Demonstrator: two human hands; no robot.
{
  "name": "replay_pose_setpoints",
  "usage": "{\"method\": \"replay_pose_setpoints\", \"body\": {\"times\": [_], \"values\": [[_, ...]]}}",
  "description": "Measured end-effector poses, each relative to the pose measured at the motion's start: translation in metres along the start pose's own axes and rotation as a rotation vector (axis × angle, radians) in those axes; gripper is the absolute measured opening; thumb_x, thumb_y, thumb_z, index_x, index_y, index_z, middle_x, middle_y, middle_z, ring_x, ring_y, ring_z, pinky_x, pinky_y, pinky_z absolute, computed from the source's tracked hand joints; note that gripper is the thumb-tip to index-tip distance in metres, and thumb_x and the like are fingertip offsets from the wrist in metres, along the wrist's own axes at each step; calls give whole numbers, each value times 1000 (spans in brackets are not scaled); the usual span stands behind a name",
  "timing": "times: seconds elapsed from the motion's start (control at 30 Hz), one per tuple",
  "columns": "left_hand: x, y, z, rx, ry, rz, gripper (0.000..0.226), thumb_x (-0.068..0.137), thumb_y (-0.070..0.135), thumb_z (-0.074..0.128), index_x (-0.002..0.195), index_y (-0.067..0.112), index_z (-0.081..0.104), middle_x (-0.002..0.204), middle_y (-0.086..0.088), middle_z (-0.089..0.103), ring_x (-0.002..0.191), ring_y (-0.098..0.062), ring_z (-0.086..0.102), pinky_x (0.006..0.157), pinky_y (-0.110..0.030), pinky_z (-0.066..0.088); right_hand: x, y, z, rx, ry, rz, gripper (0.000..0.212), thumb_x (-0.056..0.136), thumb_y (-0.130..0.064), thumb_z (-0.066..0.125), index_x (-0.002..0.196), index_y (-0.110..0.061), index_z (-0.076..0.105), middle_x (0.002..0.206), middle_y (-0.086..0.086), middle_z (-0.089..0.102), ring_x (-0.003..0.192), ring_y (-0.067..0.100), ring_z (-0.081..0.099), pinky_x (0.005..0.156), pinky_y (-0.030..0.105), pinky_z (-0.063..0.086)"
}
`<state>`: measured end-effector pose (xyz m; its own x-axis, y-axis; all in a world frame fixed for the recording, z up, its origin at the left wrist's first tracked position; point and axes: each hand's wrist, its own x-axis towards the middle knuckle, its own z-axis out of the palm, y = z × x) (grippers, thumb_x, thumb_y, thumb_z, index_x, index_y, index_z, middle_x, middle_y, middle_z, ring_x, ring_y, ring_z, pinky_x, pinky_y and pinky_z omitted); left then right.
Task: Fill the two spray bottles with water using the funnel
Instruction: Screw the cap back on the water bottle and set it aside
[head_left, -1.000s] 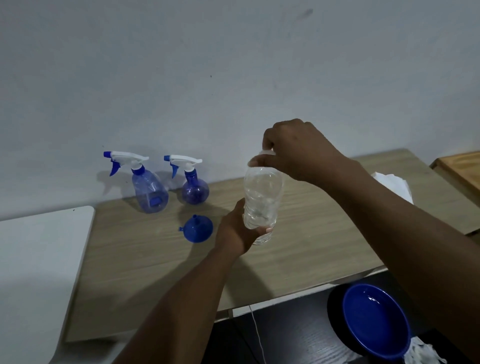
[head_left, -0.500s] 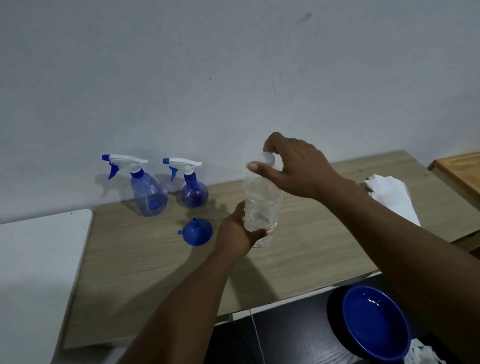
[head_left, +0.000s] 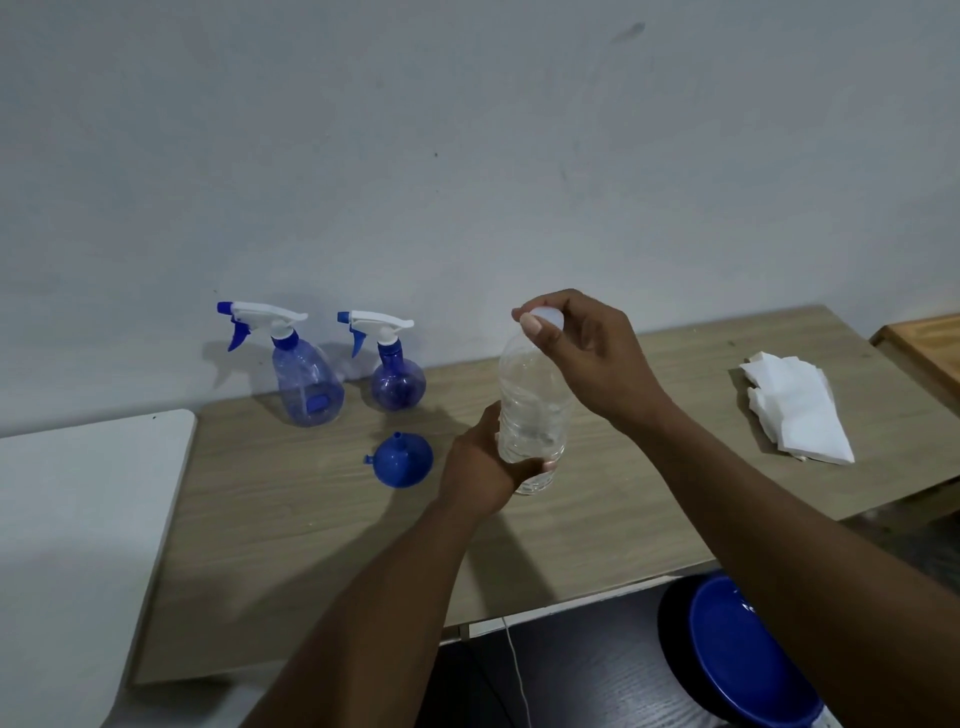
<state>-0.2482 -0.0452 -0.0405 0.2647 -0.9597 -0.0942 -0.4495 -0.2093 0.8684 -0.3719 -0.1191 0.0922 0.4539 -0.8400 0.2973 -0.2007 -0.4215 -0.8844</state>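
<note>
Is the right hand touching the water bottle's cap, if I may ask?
Touching: the head view shows the right hand pinching the white cap.

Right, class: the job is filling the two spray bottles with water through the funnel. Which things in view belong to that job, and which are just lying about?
Belong to the job: tall spray bottle, round spray bottle, funnel, clear bottle, white cap.
Lying about: white tissues, blue bowl, white board.

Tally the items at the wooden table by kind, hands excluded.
Spray bottles: 2
Funnel: 1
Clear water bottle with white cap: 1
White napkin stack: 1
Total: 5
</note>
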Motion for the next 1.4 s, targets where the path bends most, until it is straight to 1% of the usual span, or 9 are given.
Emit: {"method": "replay_pose_setpoints", "body": {"times": [0.13, 0.27, 0.4, 0.53, 0.63, 0.77, 0.97, 1.23, 1.4], "values": [[4, -2, -3, 35, -29, -4, 93, 64, 57, 84, 142, 39, 36, 131, 4, 63, 116, -18, 62, 95, -35, 52, 3, 0, 3, 2, 40, 19, 41, 81, -50, 75, 102, -16, 69, 104, -4, 75, 102, 16, 70, 92, 53, 55], [7, 1, -11, 170, -71, 21, 98, 56, 59, 86, 138, 41, 37, 125, 6, 65, 114, -16, 62, 91, -31, 52, -9, 19, 0, -6, -33, 64, 68, 66, -54, 85, 119, -24, 56, 119, -6, 65, 111, 11, 64, 96, 43, 55], [11, -21, -34, 500, 7, 11, 115, 57, 68, 79, 151, 33, 24, 146, -1, 42, 136, -23, 38, 107, -43, 42, -26, 55, -2, 8, -55, 157, 99, 52, -58, 93, 136, -33, 47, 137, -9, 57, 128, 10, 56, 102, 50, 51], [11, -51, -66, 665, 167, -10, 85, 77, 51, 74, 148, 24, 35, 143, -6, 44, 130, -29, 41, 103, -45, 41, -40, 81, 5, -17, -116, 229, 111, 47, -56, 97, 142, -39, 43, 139, -18, 56, 129, 5, 54, 101, 48, 53], [7, -61, -80, 741, 158, -89, 57, 88, 40, 64, 140, 23, 46, 132, -7, 49, 120, -29, 50, 97, -42, 42, -50, 96, 13, -34, -107, 258, 110, 48, -56, 95, 142, -36, 44, 133, -22, 57, 124, 4, 56, 100, 42, 54], [8, -69, -84, 661, 139, -127, 27, 94, 28, 55, 119, 21, 60, 113, -5, 56, 97, -23, 59, 85, -37, 47, -52, 102, 21, -91, -94, 219, 91, 59, -47, 92, 137, -31, 47, 122, -27, 57, 109, -11, 57, 84, 7, 50], [20, -52, -76, 585, 163, -108, 19, 95, 26, 57, 110, 16, 64, 107, -4, 60, 90, -18, 58, 75, -29, 38, -32, 114, 7, -199, -5, 193, 77, 64, -59, 85, 125, -19, 61, 111, -7, 72, 102, 13, 69, 88, 40, 59], [87, -10, -61, 558, 219, -58, 19, 94, 20, 59, 111, 15, 66, 104, -3, 66, 95, -20, 63, 77, -27, 39, 52, 122, -30, -263, 67, 151, 87, 58, -71, 83, 127, -24, 57, 117, -7, 69, 108, 15, 66, 92, 44, 57], [133, -11, -45, 535, 253, -64, 18, 92, 19, 63, 109, 13, 67, 107, -7, 61, 94, -24, 64, 80, -37, 53, 94, 146, -36, -251, 79, 188, 92, 54, -68, 84, 128, -22, 55, 123, -6, 66, 116, 18, 62, 99, 45, 52]]}}
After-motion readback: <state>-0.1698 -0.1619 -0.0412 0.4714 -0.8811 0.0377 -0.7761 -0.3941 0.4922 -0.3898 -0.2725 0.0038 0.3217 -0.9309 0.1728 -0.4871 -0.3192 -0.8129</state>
